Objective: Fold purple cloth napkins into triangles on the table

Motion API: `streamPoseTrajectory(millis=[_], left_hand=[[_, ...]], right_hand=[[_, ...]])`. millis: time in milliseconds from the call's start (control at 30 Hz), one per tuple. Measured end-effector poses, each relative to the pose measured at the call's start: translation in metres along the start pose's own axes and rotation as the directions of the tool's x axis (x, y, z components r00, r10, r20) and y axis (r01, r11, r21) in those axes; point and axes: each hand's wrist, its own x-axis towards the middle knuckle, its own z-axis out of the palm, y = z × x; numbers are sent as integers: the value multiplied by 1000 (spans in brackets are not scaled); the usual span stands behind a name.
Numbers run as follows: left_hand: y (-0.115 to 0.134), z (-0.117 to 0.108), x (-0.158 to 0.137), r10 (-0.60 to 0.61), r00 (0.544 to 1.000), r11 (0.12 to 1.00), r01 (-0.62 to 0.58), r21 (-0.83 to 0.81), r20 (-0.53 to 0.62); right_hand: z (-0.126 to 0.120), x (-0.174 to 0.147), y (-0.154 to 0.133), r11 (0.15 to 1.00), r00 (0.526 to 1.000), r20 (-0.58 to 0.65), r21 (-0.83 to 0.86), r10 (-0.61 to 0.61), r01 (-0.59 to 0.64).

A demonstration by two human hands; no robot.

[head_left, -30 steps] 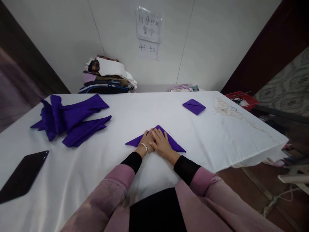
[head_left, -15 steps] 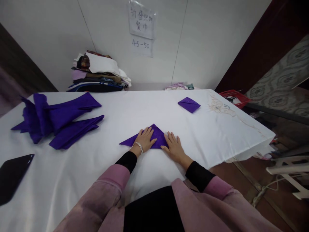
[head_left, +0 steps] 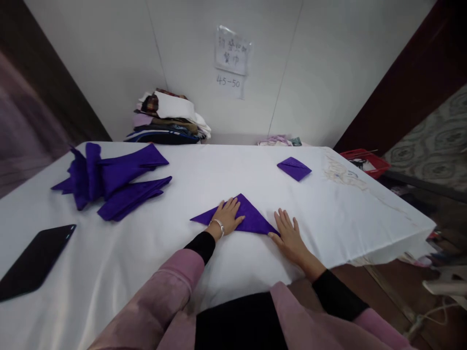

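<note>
A purple cloth napkin [head_left: 251, 217], folded into a triangle, lies on the white tablecloth [head_left: 233, 170] with its peak pointing away from me. My left hand [head_left: 226, 217] rests flat on its left half, fingers spread, a silver bracelet on the wrist. At the napkin's right corner is my right hand [head_left: 289, 236], open and palm down, its thumb at the tip and the other fingers on the tablecloth. Farther back to the right lies a small folded purple napkin [head_left: 294, 168], diamond-shaped with a crease across it.
Loose purple napkins [head_left: 120, 177] lie heaped at the left. A black tablet-like slab [head_left: 36, 260] is near the left front. Behind the table's back edge are a stack of folded clothes [head_left: 170, 119] and a wall sign [head_left: 231, 56]. A red basket [head_left: 368, 163] stands beyond the right edge.
My right hand has slid right along the napkin to its right corner, uncovering that side. My left hand stays on the left half. The whole view has shifted a little.
</note>
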Motion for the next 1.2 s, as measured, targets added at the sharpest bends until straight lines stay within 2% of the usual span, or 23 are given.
streamPoseTrajectory(millis=[67, 167, 267, 333, 400, 533, 667, 900, 1067, 1133, 1200], left_hand=[[1, -1, 0, -2, 1000, 1000, 2, 9, 2], [0, -2, -2, 8, 1000, 999, -9, 31, 7], [-1, -3, -4, 46, 998, 997, -48, 59, 38], [0, -3, -5, 63, 998, 996, -65, 66, 24], [2, -2, -4, 59, 998, 997, -59, 48, -12], [3, -1, -3, 16, 999, 999, -17, -28, -37], [-7, -2, -15, -81, 996, 996, 81, -35, -21], [-38, -9, -52, -266, 961, 964, 266, -13, -73], [-72, -21, -83, -413, 907, 909, 406, -99, -78], [-83, -27, -97, -427, 898, 898, 409, -162, -102], [-88, -32, -108, -399, 908, 906, 370, -207, -126]], right_hand=[[-7, 16, -22, 990, 989, -53, 29, -135, 136], [-9, 50, -63, 945, 949, -54, 93, -310, 314], [-2, 87, -91, 907, 922, -17, 174, -388, 385], [6, 107, -96, 902, 923, 13, 217, -385, 373], [14, 120, -93, 920, 943, 61, 245, -328, 304], [26, 129, -80, 954, 970, 126, 245, -209, 174], [32, 127, -76, 962, 969, 118, 195, -217, 192], [36, 126, -76, 966, 967, 77, 110, -244, 236], [36, 126, -75, 966, 967, 83, 109, -242, 233], [36, 126, -75, 966, 966, 91, 113, -241, 231], [36, 126, -75, 968, 968, 92, 114, -235, 224]])
